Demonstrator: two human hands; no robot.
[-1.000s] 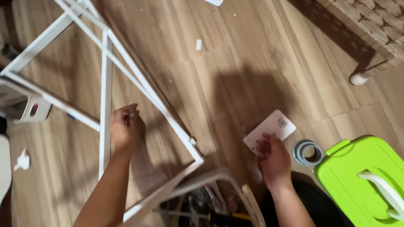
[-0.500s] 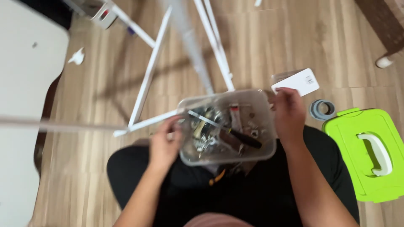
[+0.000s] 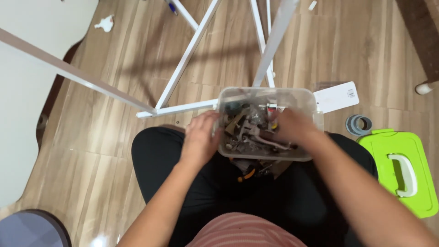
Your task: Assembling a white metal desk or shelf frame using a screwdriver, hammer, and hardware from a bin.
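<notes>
the clear box [image 3: 311,98] of hardware now sits on the lap, nearer than half a second ago, with the white frame [image 3: 183,73] let go and lying on the floor ahead. left hand [image 3: 200,137] grips the box's near-left wall, fingers curled on the rim. right hand [image 3: 292,127] has moved inside, over the metal bits [image 3: 244,132]; blurred, so i cannot tell if its fingers pinch anything. green lid [image 3: 398,169] lies to the right
</notes>
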